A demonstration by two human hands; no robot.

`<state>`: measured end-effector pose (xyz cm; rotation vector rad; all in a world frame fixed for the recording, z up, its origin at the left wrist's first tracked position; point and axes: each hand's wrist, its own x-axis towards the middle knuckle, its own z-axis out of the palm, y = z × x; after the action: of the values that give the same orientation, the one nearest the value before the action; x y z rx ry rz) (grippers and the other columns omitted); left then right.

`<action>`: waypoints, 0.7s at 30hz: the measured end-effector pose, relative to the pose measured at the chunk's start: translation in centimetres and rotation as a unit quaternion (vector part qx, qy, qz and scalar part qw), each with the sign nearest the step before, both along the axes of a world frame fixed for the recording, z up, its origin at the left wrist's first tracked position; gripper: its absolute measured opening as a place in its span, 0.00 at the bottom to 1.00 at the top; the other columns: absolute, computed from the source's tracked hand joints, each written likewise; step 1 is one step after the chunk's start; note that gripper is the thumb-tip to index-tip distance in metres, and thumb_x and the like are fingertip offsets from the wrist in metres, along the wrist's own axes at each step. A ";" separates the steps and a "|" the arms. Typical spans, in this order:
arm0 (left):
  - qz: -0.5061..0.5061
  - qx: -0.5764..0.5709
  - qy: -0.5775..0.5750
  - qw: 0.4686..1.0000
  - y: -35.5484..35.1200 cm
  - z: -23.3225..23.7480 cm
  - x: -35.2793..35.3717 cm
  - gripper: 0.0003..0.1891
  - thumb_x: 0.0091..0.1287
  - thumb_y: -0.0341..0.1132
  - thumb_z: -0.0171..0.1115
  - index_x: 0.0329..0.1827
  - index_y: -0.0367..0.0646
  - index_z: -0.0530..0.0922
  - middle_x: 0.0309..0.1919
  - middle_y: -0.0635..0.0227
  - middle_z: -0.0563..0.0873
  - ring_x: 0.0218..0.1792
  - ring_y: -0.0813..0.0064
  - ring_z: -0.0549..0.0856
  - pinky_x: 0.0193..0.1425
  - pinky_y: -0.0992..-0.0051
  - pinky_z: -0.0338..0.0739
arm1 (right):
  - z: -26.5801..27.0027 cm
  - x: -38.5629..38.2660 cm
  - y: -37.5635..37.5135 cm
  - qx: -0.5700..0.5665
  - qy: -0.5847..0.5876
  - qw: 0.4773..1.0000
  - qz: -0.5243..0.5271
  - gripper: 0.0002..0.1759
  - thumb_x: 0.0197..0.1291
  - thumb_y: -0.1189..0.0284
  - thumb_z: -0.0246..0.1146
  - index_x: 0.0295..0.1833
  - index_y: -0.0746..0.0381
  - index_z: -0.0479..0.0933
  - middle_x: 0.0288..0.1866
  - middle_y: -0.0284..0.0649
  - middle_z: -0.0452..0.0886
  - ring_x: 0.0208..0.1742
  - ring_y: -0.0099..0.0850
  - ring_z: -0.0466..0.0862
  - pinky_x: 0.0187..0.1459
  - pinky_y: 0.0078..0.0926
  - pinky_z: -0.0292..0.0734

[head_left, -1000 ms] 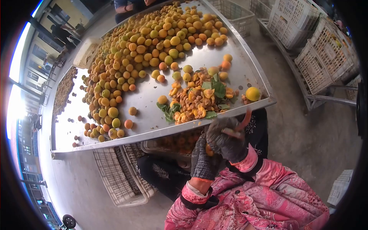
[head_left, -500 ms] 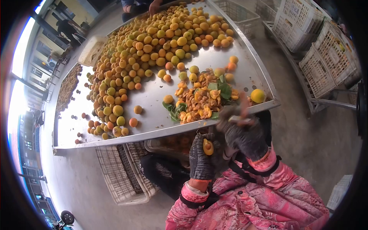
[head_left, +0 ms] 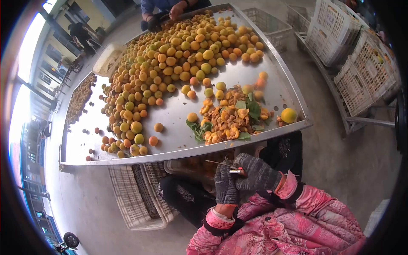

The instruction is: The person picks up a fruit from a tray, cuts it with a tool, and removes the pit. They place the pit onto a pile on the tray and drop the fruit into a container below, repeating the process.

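Note:
My two gloved hands meet just below the near edge of the metal table (head_left: 170,156). My right hand (head_left: 258,173) is closed around a small knife (head_left: 236,171), its shiny metal and a bit of reddish handle showing at the fingers. Against it, my left hand (head_left: 225,185) is closed with fingers upright; I cannot tell what is inside it. A thin dark strip (head_left: 217,162) sticks out leftward above the left fingertips. Beyond the table edge lies a heap of split apricots and brown pits (head_left: 227,121), mixed with green leaves (head_left: 253,109).
Whole apricots (head_left: 170,63) cover much of the table, with one yellow fruit (head_left: 288,115) at the near right corner. White crates (head_left: 138,195) stand below the table; more crates (head_left: 361,80) sit on a cart at right. Another person's hands (head_left: 176,10) are at the far edge.
My right hand has come down and left from the table edge to meet my left hand. The cut apricot that showed in my left hand is now out of sight.

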<state>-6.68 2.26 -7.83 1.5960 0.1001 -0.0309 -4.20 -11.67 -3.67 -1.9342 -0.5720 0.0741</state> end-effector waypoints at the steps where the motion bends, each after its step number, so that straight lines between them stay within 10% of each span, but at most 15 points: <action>1: -0.016 0.108 -0.028 0.994 0.3 0.1 0.1 0.14 0.69 0.37 0.46 0.50 0.38 0.74 0.39 0.65 0.79 0.40 0.76 0.79 0.45 0.76 0.74 | -0.1 0.2 0.0 0.012 0.003 1.000 0.011 0.20 0.45 0.71 0.68 0.46 0.62 0.73 0.39 0.45 0.74 0.41 0.44 0.76 0.44 0.35 0.73; 6: -0.028 0.200 -0.066 0.977 0.6 0.7 0.2 0.13 0.69 0.34 0.46 0.50 0.37 0.73 0.38 0.64 0.79 0.42 0.73 0.80 0.46 0.76 0.75 | -1.3 1.3 0.5 0.031 0.015 0.998 0.053 0.16 0.43 0.71 0.68 0.40 0.62 0.74 0.35 0.43 0.75 0.38 0.42 0.77 0.40 0.35 0.73; 12: 0.131 -0.185 0.120 0.966 1.7 -4.6 0.7 0.12 0.70 0.35 0.45 0.48 0.38 0.73 0.36 0.64 0.79 0.40 0.73 0.79 0.43 0.76 0.75 | -2.5 1.6 2.1 0.016 0.024 0.998 0.047 0.22 0.40 0.69 0.70 0.43 0.63 0.74 0.40 0.46 0.77 0.43 0.45 0.78 0.46 0.35 0.74; 14: 0.081 -0.037 0.079 0.993 2.7 -5.2 0.7 0.13 0.71 0.37 0.46 0.47 0.38 0.74 0.37 0.66 0.79 0.38 0.75 0.79 0.42 0.77 0.75 | -2.6 1.7 2.5 0.150 0.183 0.971 0.029 0.22 0.42 0.69 0.70 0.46 0.63 0.75 0.42 0.47 0.78 0.43 0.46 0.78 0.48 0.36 0.74; 18: 0.074 0.233 -0.026 0.969 2.2 -2.5 1.6 0.13 0.72 0.38 0.45 0.45 0.39 0.75 0.37 0.66 0.80 0.37 0.76 0.79 0.41 0.77 0.75 | -2.5 2.2 1.7 0.071 0.159 0.984 0.040 0.22 0.45 0.68 0.70 0.47 0.63 0.75 0.43 0.47 0.78 0.45 0.44 0.79 0.49 0.35 0.74; 21: 0.140 -0.058 0.085 0.985 1.5 -2.7 2.1 0.14 0.72 0.40 0.45 0.42 0.40 0.76 0.37 0.65 0.81 0.35 0.73 0.80 0.41 0.77 0.76 | -2.6 1.9 1.7 -0.015 -0.013 1.000 0.022 0.22 0.47 0.66 0.69 0.47 0.64 0.75 0.41 0.47 0.79 0.44 0.40 0.81 0.47 0.33 0.75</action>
<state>-4.53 3.76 -10.55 1.4489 0.4468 0.0457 -2.32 -9.96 -6.25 -1.9540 -0.6335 0.0863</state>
